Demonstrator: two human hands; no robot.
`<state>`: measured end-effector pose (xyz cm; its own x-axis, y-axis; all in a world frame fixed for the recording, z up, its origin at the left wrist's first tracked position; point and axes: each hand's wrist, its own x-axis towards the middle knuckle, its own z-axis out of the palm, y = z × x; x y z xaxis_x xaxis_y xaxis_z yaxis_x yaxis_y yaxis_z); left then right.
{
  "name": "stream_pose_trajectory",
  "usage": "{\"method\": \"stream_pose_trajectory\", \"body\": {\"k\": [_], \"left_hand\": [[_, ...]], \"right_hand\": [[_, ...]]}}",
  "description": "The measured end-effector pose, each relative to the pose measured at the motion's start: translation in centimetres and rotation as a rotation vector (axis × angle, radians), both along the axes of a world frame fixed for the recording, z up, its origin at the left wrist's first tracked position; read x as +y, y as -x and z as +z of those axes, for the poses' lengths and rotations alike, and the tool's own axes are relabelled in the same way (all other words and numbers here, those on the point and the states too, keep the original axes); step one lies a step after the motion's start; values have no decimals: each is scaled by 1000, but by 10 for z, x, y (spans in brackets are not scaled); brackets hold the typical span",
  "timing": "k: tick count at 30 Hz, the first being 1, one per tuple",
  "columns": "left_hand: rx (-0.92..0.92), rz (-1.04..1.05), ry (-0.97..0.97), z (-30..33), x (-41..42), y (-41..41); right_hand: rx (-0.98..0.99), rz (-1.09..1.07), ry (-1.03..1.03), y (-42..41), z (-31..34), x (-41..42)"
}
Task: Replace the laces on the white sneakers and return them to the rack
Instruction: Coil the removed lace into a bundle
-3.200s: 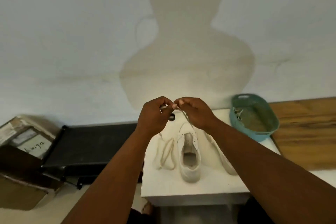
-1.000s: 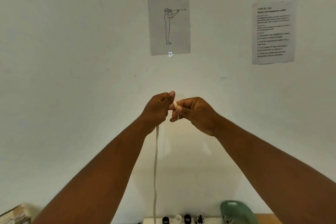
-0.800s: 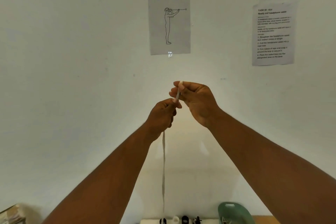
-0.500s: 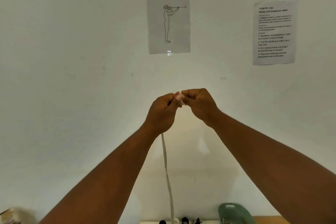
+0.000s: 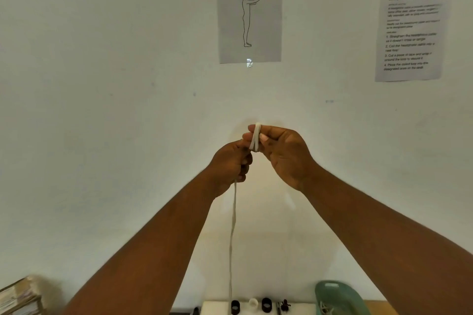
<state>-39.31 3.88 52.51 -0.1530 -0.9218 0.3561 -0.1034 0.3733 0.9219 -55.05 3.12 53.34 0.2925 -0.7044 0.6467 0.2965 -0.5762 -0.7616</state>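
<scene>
A white wall [image 5: 102, 110] is faced, two paper sheets [image 5: 249, 13] taped on it. A white lace [image 5: 233, 225] is pinched by the curled right hand [image 5: 284, 153], gripped in the left hand [image 5: 230, 163], and hangs toward the table [image 5: 302, 308].

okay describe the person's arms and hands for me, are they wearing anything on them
Both forearms are bare right up to the frame edge, with no sleeves showing. The left hand and right hand wear no gloves, and no rings, watch or wristband are visible. The fingernails look short and unpainted.
</scene>
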Motion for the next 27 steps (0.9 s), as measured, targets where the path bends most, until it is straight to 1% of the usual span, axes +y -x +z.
{"method": "stream_pose_trajectory", "body": {"k": [3, 7, 8, 11, 13, 16, 19, 21, 23, 25, 27], "left_hand": [[-96, 6, 60, -8, -3, 1], [-264, 124, 202, -8, -7, -1], [-273, 135, 230, -6, -7, -2], [-193, 144, 263, 2, -7, -7], [-178, 173, 271, 9, -9, -10], [-207, 186, 249, 12, -14, -15], [-133, 126, 172, 7, -14, -16], [-78, 98, 146, 1, -11, -13], [-72, 105, 151, -3, -9, -8], [-142, 140, 189, -7, -9, -4], [-263, 190, 246, -13, -9, -1]], "right_hand": [[49, -85, 21, 4, 7, -16], [199, -252, 54, 12, 3, -34], [256, -284, 69, 13, 0, -36], [461, -304, 106, 14, -15, -37], [511, -268, 88, 13, -25, -32], [423, -143, 85, 9, -30, -20], [227, -61, 94, -2, -18, -9], [87, -93, 104, -9, -9, -7], [14, -167, 119, -12, 1, -9], [10, -227, 137, -12, 7, -14], [57, -286, 147, -9, 6, -23]]}}
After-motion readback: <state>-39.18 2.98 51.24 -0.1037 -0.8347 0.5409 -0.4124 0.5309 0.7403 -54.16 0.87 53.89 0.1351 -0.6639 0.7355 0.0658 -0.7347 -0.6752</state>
